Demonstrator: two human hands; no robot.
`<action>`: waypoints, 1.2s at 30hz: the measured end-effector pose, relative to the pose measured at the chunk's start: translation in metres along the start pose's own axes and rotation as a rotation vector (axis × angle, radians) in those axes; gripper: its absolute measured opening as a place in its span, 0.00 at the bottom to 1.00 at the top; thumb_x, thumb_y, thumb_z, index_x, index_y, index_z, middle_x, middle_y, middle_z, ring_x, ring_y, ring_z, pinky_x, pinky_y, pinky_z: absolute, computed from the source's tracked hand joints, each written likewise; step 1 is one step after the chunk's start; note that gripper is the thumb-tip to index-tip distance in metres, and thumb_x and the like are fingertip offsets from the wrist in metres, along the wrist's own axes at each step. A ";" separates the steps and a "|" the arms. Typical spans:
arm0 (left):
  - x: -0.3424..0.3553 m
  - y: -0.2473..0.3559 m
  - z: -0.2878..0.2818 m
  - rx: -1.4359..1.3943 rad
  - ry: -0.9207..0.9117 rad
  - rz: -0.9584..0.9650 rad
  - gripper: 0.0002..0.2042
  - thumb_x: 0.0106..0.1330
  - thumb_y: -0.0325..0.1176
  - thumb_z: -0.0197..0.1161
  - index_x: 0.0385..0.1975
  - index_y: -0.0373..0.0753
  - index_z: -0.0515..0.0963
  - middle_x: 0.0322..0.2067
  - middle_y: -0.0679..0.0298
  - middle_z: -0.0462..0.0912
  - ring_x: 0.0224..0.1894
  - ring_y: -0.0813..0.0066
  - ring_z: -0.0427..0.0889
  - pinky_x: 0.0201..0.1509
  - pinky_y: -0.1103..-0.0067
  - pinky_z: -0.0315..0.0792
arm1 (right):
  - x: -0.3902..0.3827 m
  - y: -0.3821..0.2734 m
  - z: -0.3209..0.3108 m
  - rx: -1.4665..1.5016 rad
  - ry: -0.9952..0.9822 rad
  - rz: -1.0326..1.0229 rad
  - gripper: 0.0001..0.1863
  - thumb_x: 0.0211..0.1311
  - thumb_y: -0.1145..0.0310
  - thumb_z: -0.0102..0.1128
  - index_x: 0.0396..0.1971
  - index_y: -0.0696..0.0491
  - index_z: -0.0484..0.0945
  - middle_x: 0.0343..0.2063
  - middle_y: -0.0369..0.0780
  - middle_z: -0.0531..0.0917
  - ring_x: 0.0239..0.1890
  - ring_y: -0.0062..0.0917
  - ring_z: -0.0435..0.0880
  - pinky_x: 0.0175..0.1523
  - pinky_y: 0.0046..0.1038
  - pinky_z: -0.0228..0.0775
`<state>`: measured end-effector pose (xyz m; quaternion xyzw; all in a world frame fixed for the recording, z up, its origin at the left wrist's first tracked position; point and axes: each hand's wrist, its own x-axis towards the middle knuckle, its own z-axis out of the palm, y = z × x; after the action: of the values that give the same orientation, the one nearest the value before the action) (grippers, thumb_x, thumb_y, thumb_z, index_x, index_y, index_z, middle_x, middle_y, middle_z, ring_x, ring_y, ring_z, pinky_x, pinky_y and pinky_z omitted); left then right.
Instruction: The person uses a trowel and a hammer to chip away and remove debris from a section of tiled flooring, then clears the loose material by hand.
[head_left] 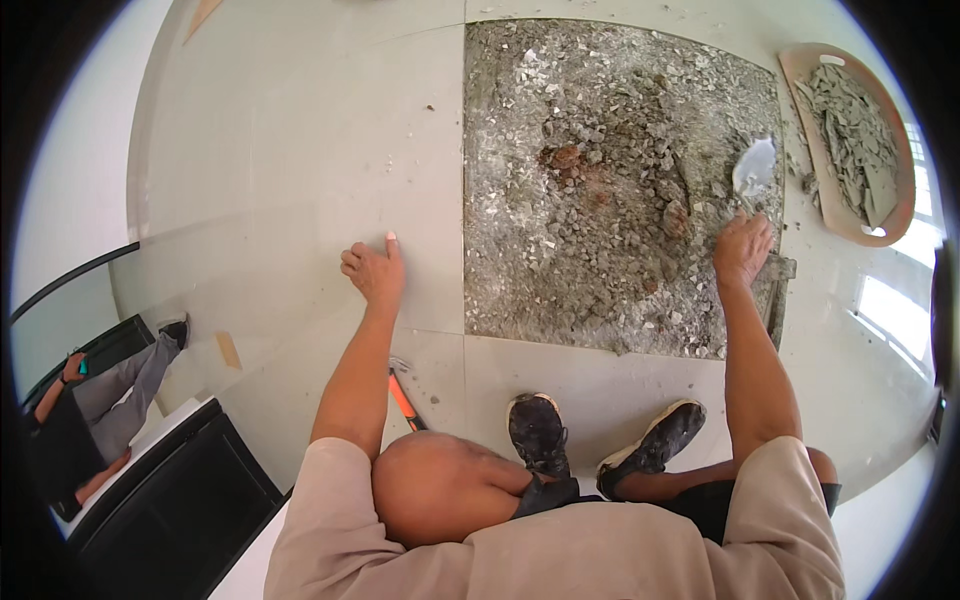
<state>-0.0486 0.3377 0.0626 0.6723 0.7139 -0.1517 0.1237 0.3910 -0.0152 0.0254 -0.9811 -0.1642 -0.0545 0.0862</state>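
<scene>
My right hand (743, 250) is over the right side of a square patch of broken-up floor (520, 270). Its fingers are closed round what looks like the handle of a trowel, mostly hidden by the hand. The trowel's pale, shiny, rounded blade (755, 168) points away from me over the rubble. My left hand (375, 274) is above the smooth tiles left of the patch, with nothing visible in it. Its thumb stands apart and the other fingers are loosely bent. Grey crumbs, white chips and reddish lumps (566, 158) cover the patch.
A hammer (404, 398) with an orange-and-black handle lies by my left knee. An orange tray (903, 215) of grey tile shards stands at the far right. A grey bar-like piece (778, 268) lies beside my right wrist. Another person (90, 420) sits at far left.
</scene>
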 end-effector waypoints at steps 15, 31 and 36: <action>0.121 0.112 -0.032 -0.256 0.446 0.123 0.33 0.78 0.57 0.37 0.77 0.46 0.53 0.79 0.62 0.48 0.80 0.48 0.40 0.77 0.42 0.32 | -0.007 -0.017 0.006 -0.027 -0.018 -0.081 0.18 0.76 0.58 0.48 0.47 0.60 0.68 0.46 0.53 0.73 0.52 0.51 0.71 0.61 0.48 0.61; 0.031 0.010 0.036 -0.055 0.375 0.711 0.26 0.80 0.48 0.39 0.76 0.54 0.58 0.79 0.67 0.51 0.80 0.54 0.45 0.78 0.46 0.38 | 0.001 0.005 -0.017 0.115 -0.145 -0.003 0.16 0.71 0.58 0.53 0.42 0.57 0.69 0.46 0.52 0.75 0.51 0.49 0.73 0.57 0.50 0.64; -0.002 -0.063 0.056 -0.091 0.429 0.326 0.27 0.80 0.49 0.37 0.77 0.53 0.55 0.79 0.69 0.51 0.80 0.57 0.46 0.78 0.47 0.39 | -0.011 0.048 -0.040 0.190 0.095 0.167 0.24 0.69 0.59 0.59 0.58 0.57 0.73 0.53 0.53 0.74 0.58 0.50 0.70 0.64 0.46 0.63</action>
<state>-0.1126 0.3116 0.0152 0.7888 0.6123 0.0483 0.0227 0.3935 -0.0705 0.0560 -0.9751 -0.0822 -0.0779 0.1909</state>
